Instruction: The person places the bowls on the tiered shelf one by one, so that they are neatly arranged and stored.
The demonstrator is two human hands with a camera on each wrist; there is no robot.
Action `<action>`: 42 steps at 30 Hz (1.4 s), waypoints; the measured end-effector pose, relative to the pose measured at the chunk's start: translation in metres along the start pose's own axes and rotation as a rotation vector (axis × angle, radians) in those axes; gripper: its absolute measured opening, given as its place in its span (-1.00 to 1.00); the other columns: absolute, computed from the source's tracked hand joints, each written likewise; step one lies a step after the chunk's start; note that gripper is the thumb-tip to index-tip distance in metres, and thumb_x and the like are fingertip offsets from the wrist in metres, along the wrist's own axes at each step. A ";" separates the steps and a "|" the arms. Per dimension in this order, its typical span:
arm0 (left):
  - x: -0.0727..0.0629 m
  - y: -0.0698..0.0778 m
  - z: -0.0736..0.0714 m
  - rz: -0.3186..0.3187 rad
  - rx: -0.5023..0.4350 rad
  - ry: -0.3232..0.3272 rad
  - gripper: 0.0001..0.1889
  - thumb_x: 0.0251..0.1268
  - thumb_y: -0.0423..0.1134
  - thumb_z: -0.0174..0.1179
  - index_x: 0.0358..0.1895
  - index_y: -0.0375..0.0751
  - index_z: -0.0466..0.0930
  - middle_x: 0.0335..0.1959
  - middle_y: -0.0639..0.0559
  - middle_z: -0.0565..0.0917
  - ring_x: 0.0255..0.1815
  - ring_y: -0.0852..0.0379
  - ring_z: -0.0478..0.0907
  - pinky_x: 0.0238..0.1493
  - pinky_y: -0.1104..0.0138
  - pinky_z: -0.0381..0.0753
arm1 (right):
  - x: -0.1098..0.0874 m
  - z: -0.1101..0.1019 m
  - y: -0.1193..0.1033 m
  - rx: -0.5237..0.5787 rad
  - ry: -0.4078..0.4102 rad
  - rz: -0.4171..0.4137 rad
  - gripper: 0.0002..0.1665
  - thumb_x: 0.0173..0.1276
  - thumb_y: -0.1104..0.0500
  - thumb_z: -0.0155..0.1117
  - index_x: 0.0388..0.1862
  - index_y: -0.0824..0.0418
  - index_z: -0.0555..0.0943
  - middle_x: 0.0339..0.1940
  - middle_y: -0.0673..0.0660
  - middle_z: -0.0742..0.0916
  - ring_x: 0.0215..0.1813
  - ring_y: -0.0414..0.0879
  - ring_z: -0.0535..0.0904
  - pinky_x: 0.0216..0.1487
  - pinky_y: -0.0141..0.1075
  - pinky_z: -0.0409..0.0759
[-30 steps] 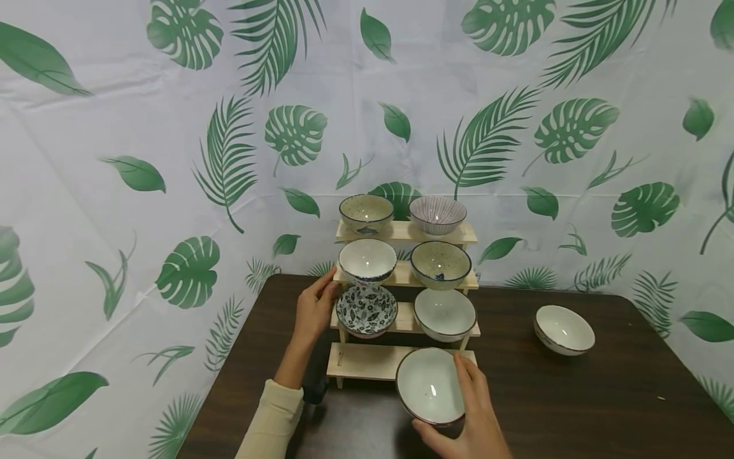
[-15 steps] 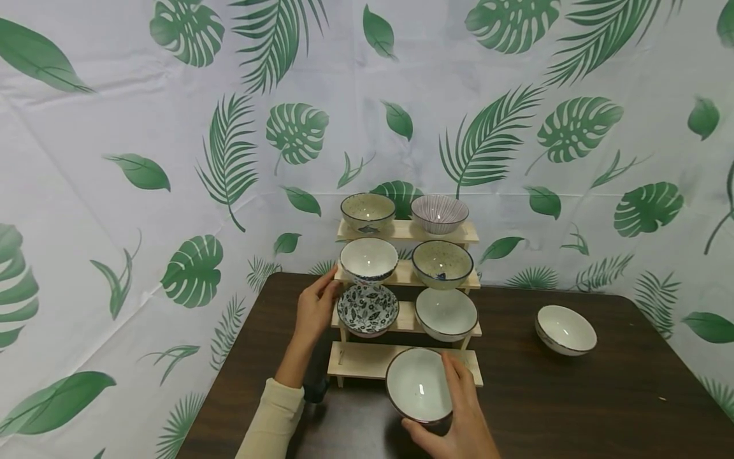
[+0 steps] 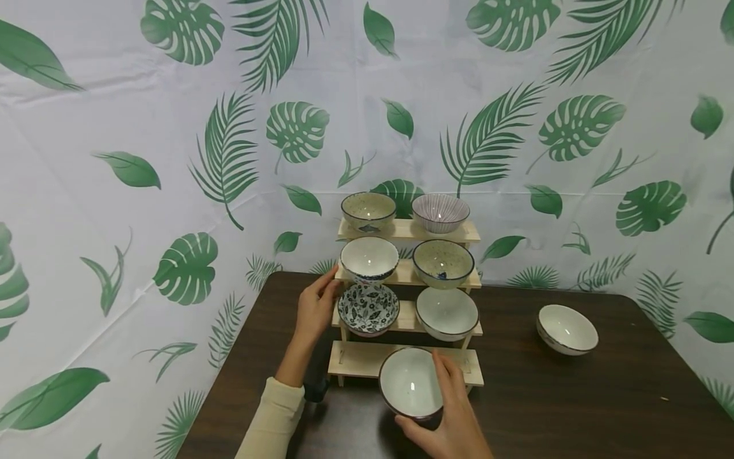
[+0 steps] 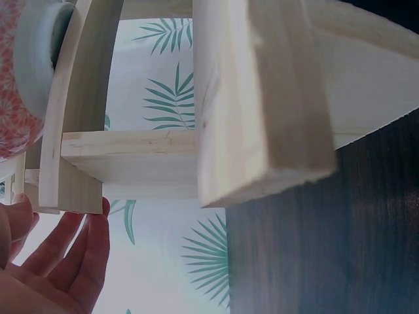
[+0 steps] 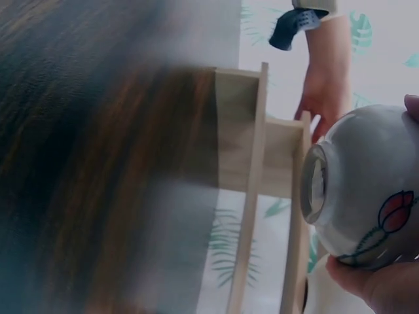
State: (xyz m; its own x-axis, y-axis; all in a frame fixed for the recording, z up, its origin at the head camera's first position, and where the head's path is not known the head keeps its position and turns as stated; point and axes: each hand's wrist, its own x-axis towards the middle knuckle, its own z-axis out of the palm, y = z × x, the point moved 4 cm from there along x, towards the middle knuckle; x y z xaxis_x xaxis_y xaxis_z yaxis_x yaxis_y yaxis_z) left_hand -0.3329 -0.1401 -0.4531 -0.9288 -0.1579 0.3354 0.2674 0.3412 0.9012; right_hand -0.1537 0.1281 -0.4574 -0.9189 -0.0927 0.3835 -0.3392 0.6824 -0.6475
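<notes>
My right hand (image 3: 453, 414) grips a white bowl (image 3: 408, 381) with a dark rim, thumb below and fingers at its right side. In the right wrist view its outer wall shows a painted red flower (image 5: 395, 212). The bowl overlaps the lowest step of a tiered wooden rack (image 3: 358, 358). My left hand (image 3: 312, 313) holds the rack's left side; in the left wrist view its thumb and fingers (image 4: 98, 242) are around the end of a board. Beside that hand are a black floral bowl (image 3: 368, 310) and a white speckled-rim bowl (image 3: 369, 258).
Upper steps also hold a white bowl (image 3: 447, 312), two olive speckled bowls, one in the middle (image 3: 443, 261) and one on top (image 3: 368, 209), and a striped bowl (image 3: 440, 212). Another white bowl (image 3: 568, 328) sits tilted on the dark table (image 3: 573, 401) at right. Leaf-printed cloth hangs behind.
My right hand has carried the white bowl leftward along the front of the lowest step. The left hand has stayed at the rack's side.
</notes>
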 end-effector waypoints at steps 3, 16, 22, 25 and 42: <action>0.000 0.000 0.000 0.002 0.008 0.001 -0.61 0.58 -0.13 0.16 0.39 0.03 0.58 -0.07 -0.14 0.82 -0.23 0.06 0.71 -0.21 0.39 0.61 | 0.000 0.005 0.003 0.021 -0.028 0.026 0.41 -0.08 -0.11 0.75 0.69 0.05 0.14 0.42 0.30 0.40 0.23 0.26 0.54 -0.09 0.09 0.66; 0.002 -0.001 0.000 0.018 0.012 0.010 -0.61 0.58 -0.15 0.16 0.38 0.01 0.60 -0.28 -0.14 0.78 -0.40 0.17 0.54 -0.30 0.39 0.53 | 0.006 0.019 0.010 0.041 -0.086 0.085 0.38 -0.04 -0.20 0.72 0.66 0.11 0.17 0.46 0.28 0.38 0.26 0.24 0.54 -0.02 0.09 0.66; 0.002 -0.001 0.000 0.025 0.017 0.008 -0.61 0.58 -0.16 0.16 0.38 0.00 0.60 -0.33 -0.15 0.75 -0.46 0.18 0.49 -0.34 0.39 0.49 | 0.009 0.026 0.013 0.048 -0.097 0.096 0.39 -0.02 -0.25 0.70 0.67 0.10 0.14 0.47 0.26 0.38 0.25 0.19 0.56 -0.02 0.05 0.66; 0.002 0.000 0.000 0.022 0.017 0.005 -0.61 0.58 -0.15 0.16 0.38 0.01 0.59 -0.31 -0.14 0.77 -0.45 0.18 0.51 -0.33 0.39 0.49 | 0.010 0.030 0.014 0.059 -0.095 0.094 0.40 0.00 -0.27 0.69 0.69 0.07 0.12 0.47 0.23 0.38 0.25 0.16 0.55 0.01 0.05 0.66; 0.001 -0.001 -0.001 0.022 0.027 0.003 -0.60 0.59 -0.10 0.15 0.39 0.02 0.59 -0.14 -0.15 0.83 -0.21 -0.01 0.75 -0.22 0.33 0.62 | 0.019 0.039 0.011 0.109 -0.113 0.124 0.39 0.03 -0.27 0.67 0.71 0.02 0.09 0.52 0.17 0.34 0.33 0.17 0.52 0.15 0.10 0.63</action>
State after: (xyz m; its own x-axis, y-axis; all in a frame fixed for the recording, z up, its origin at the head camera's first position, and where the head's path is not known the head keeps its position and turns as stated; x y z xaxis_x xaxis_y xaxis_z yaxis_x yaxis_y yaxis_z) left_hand -0.3343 -0.1416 -0.4532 -0.9219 -0.1532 0.3559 0.2806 0.3696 0.8858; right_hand -0.1825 0.1060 -0.4831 -0.9697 -0.0974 0.2241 -0.2359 0.6119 -0.7549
